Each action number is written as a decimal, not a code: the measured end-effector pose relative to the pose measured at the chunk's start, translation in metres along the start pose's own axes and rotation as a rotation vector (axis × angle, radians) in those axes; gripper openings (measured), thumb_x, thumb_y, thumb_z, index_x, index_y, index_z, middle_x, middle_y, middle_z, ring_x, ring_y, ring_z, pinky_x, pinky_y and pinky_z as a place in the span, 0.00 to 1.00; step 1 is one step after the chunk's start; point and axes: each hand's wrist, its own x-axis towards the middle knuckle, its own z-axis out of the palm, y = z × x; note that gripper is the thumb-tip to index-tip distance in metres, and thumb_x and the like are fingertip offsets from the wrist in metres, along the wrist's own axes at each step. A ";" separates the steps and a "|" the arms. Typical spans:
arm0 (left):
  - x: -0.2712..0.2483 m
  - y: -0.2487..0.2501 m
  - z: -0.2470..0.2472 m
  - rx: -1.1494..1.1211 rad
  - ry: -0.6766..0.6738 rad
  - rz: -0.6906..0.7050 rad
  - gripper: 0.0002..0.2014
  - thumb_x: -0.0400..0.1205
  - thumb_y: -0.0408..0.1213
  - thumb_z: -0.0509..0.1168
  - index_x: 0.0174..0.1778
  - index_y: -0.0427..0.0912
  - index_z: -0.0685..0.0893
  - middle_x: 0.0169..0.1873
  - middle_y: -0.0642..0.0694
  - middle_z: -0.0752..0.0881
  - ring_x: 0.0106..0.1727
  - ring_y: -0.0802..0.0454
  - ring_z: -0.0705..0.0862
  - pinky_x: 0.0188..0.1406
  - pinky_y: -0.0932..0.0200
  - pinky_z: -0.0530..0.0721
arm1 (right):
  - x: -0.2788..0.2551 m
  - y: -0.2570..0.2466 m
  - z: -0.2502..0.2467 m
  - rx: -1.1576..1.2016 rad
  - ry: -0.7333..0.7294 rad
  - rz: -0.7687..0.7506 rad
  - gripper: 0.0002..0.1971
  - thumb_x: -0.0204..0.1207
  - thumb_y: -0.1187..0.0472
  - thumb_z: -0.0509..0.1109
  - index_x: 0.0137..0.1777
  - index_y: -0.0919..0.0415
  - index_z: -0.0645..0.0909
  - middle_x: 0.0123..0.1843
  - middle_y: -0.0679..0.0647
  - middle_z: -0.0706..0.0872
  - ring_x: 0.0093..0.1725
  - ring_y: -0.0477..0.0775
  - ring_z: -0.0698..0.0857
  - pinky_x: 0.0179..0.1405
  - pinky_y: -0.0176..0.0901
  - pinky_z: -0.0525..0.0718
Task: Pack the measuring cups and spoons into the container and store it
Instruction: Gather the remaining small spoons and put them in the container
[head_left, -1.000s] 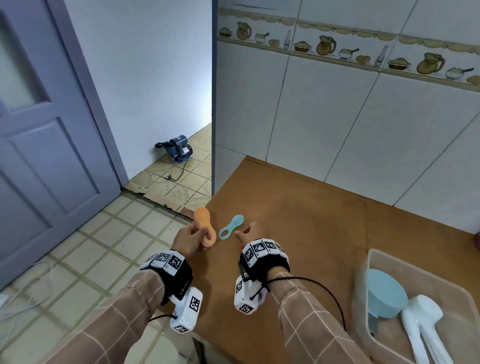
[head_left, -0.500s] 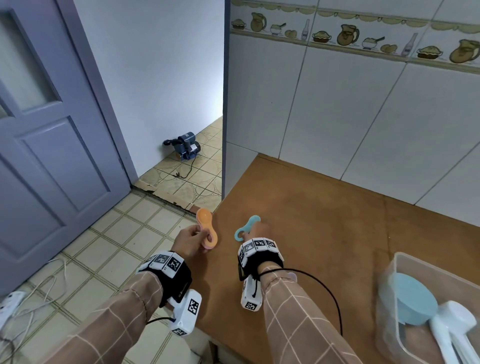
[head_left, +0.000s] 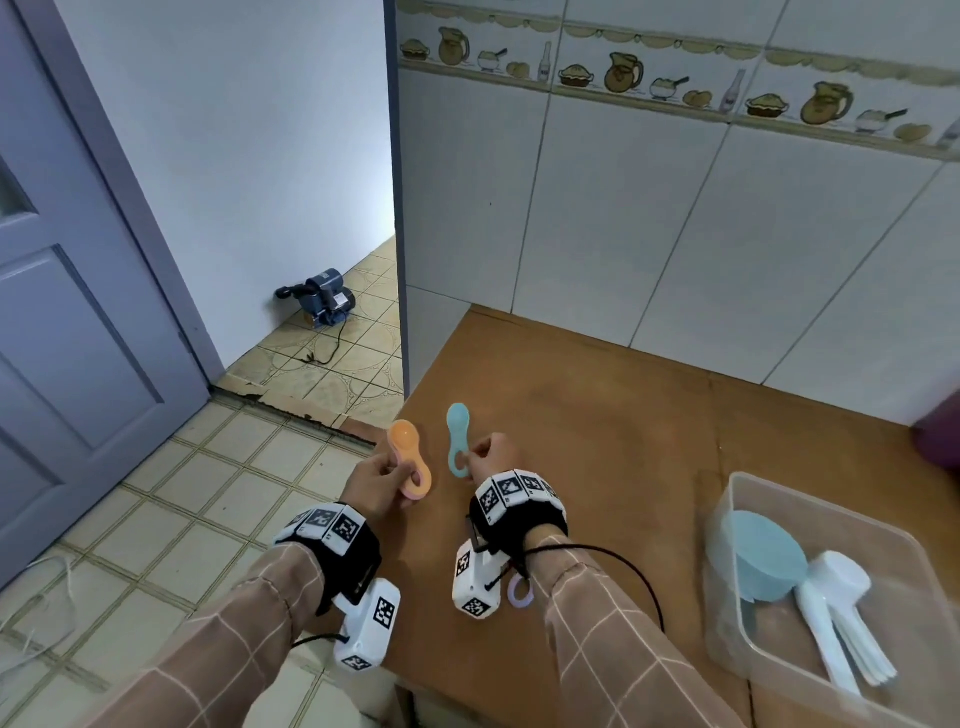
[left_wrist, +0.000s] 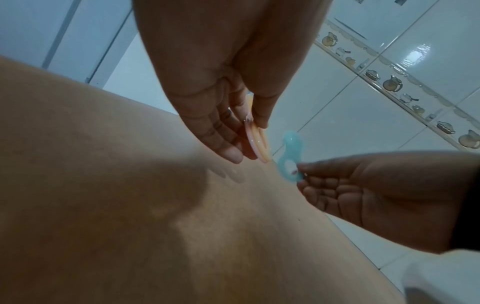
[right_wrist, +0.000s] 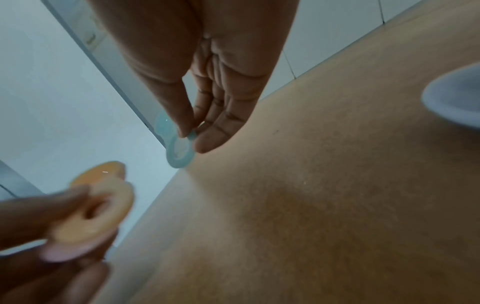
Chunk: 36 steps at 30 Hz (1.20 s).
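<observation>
Left hand (head_left: 371, 480) pinches orange measuring spoon (head_left: 410, 457), perhaps two stacked; right hand (head_left: 488, 454) pinches blue measuring spoon (head_left: 458, 439), nearer the container (head_left: 727, 519).

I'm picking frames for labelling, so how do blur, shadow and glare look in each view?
Head view: sharp, evenly lit, wall lines bowed by the wide lens. Left wrist view: soft overall, a dark shadow on the brown counter, glare on the wall tiles. Right wrist view: the left hand and its orange spoon are smeared; the right hand is clearer.

the right hand (head_left: 488, 457) has swung the blue spoon (head_left: 458, 439) bowl-up.
</observation>
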 end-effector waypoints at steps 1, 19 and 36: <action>-0.001 0.002 0.005 -0.002 -0.006 0.002 0.07 0.82 0.36 0.64 0.39 0.38 0.82 0.30 0.35 0.85 0.25 0.45 0.81 0.35 0.54 0.80 | -0.002 -0.001 -0.001 0.035 0.003 -0.013 0.15 0.72 0.62 0.73 0.31 0.50 0.70 0.45 0.61 0.89 0.47 0.64 0.90 0.51 0.56 0.88; -0.026 0.022 0.094 -0.116 -0.176 0.060 0.10 0.83 0.37 0.63 0.36 0.41 0.81 0.30 0.43 0.85 0.29 0.50 0.84 0.28 0.61 0.80 | -0.035 0.049 -0.059 0.114 -0.027 -0.053 0.14 0.68 0.66 0.76 0.28 0.54 0.75 0.31 0.61 0.85 0.25 0.55 0.81 0.33 0.51 0.84; -0.033 0.016 0.081 -0.038 -0.130 0.034 0.10 0.83 0.37 0.63 0.36 0.38 0.80 0.42 0.34 0.85 0.39 0.41 0.84 0.37 0.49 0.88 | -0.070 0.099 -0.074 -0.531 -0.061 0.020 0.22 0.69 0.45 0.76 0.49 0.60 0.72 0.37 0.51 0.69 0.45 0.56 0.73 0.43 0.43 0.72</action>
